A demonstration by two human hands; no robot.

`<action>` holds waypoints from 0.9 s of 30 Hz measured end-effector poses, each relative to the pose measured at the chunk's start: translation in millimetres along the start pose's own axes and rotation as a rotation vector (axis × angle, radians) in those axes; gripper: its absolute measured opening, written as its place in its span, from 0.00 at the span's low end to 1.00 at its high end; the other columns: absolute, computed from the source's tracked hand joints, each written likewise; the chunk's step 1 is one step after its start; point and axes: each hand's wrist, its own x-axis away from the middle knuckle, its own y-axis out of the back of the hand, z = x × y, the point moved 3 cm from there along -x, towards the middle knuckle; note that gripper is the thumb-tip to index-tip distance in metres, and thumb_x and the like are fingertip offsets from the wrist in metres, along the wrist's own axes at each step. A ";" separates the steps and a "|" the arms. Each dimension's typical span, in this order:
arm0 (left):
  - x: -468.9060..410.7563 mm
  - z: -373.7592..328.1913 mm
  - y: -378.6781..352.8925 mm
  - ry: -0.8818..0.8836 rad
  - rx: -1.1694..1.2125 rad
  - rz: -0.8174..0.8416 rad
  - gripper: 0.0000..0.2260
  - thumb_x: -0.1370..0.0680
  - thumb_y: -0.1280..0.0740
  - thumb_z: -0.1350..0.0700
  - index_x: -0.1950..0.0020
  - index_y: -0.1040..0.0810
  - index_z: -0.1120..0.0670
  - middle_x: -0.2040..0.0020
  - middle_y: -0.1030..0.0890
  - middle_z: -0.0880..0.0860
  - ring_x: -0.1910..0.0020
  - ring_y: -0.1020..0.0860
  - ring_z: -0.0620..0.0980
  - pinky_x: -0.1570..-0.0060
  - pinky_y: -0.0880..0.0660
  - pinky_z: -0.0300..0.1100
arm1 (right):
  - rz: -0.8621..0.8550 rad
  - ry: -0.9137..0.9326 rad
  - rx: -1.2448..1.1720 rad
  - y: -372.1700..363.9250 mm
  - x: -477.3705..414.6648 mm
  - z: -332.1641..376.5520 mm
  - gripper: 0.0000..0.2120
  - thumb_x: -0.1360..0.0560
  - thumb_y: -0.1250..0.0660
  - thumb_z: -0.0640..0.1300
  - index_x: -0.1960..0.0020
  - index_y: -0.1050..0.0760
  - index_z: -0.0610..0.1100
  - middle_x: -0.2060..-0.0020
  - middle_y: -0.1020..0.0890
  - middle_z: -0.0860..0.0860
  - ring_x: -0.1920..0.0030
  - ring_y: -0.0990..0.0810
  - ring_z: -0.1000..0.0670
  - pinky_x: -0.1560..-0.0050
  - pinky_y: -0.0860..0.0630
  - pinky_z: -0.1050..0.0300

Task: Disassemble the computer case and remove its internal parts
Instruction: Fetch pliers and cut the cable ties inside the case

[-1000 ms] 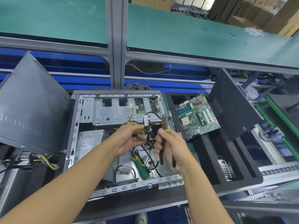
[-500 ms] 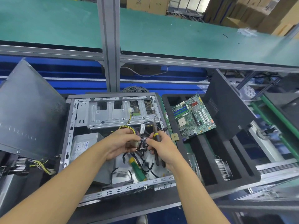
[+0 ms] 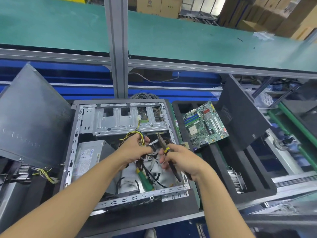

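Observation:
The open computer case (image 3: 75, 152) lies flat on the bench, with its silver drive cage (image 3: 120, 121) at the back and a grey power supply (image 3: 89, 155) at the left. Over the middle of the case, my left hand (image 3: 133, 150) grips a bundle of black and yellow cables (image 3: 135, 134). My right hand (image 3: 180, 158) holds pliers (image 3: 163, 145) with dark handles, jaws pointing up and back beside the cables. A green-handled screwdriver (image 3: 145, 181) lies on the case floor under my hands.
A removed motherboard (image 3: 205, 124) leans in a black foam tray (image 3: 257, 184) right of the case. Dark side panels stand at the left (image 3: 29, 121) and right (image 3: 243, 110). A heatsink (image 3: 235, 180) sits in the tray. A metal post (image 3: 116, 48) rises behind the case.
Both hands stayed together over the case middle, shifting slightly lower and left in the view. The pliers' jaws tilted a little further back. The cables remain in my left hand.

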 end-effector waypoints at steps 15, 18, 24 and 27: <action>0.1 3.5 -7.9 0.003 -0.135 0.140 0.14 0.28 0.25 0.61 0.46 0.22 0.50 0.52 0.18 0.53 0.54 0.20 0.48 0.45 0.22 0.49 | 0.005 0.174 -0.382 71.8 29.2 8.2 0.21 0.20 0.48 0.29 0.43 0.17 0.38 0.51 0.18 0.43 0.65 0.21 0.47 0.77 0.25 0.57; 2.9 7.7 -11.9 0.095 -0.234 0.275 0.21 0.26 0.25 0.52 0.36 0.25 0.54 0.49 0.19 0.51 0.54 0.23 0.46 0.50 0.22 0.47 | -0.018 0.239 -0.414 64.3 23.6 15.5 0.20 0.20 0.47 0.30 0.41 0.18 0.37 0.59 0.18 0.46 0.72 0.26 0.51 0.81 0.37 0.64; 18.2 -17.8 34.4 0.084 -0.395 0.222 0.16 0.20 0.34 0.45 0.40 0.18 0.54 0.42 0.17 0.54 0.43 0.18 0.53 0.42 0.23 0.48 | -0.020 0.278 -0.272 1.7 -0.9 38.0 0.12 0.18 0.44 0.33 0.46 0.22 0.37 0.72 0.22 0.51 0.77 0.33 0.55 0.80 0.45 0.65; 39.6 -29.1 65.3 0.117 0.178 0.297 0.15 0.18 0.38 0.51 0.39 0.19 0.58 0.45 0.15 0.58 0.46 0.16 0.58 0.49 0.19 0.47 | -0.077 0.284 -0.197 -38.7 -18.2 50.6 0.10 0.19 0.41 0.35 0.48 0.20 0.40 0.74 0.25 0.49 0.76 0.33 0.53 0.79 0.42 0.63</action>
